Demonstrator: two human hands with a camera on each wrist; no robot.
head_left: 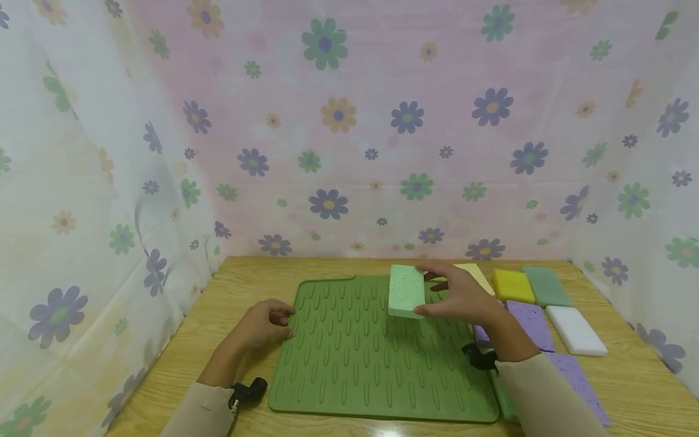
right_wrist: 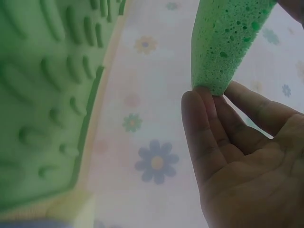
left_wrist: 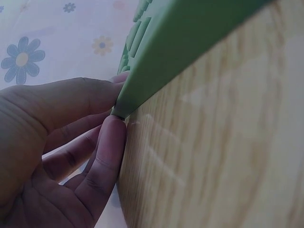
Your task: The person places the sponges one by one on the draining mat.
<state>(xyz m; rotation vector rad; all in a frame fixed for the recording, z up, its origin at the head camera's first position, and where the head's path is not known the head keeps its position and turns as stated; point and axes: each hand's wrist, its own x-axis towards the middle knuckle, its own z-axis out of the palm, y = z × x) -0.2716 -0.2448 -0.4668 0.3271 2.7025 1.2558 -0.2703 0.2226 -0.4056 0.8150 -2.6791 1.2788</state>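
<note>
My right hand [head_left: 459, 294] grips a light green sponge [head_left: 406, 290] by its right side, thumb at the lower edge and fingers at the upper one. It is held above a green rubber mat [head_left: 349, 358] with raised oblong ridges. In the right wrist view the sponge [right_wrist: 223, 42] shows its porous side, with fingertips [right_wrist: 194, 102] at one end. My left hand [head_left: 259, 325] is on the wooden table at the mat's left edge, thumb and fingers apart in a loose curve. The left wrist view shows fingertips [left_wrist: 114, 130] touching the mat edge [left_wrist: 156, 71].
Several sponges lie right of the mat: pale yellow [head_left: 474, 276], bright yellow [head_left: 513, 286], grey-green [head_left: 546, 286], white [head_left: 576, 329] and purple ones [head_left: 530, 325]. Another green one [head_left: 505, 400] is partly hidden by the right sleeve. Flowered curtains [head_left: 371, 170] enclose the table [head_left: 180, 358] at the back and sides.
</note>
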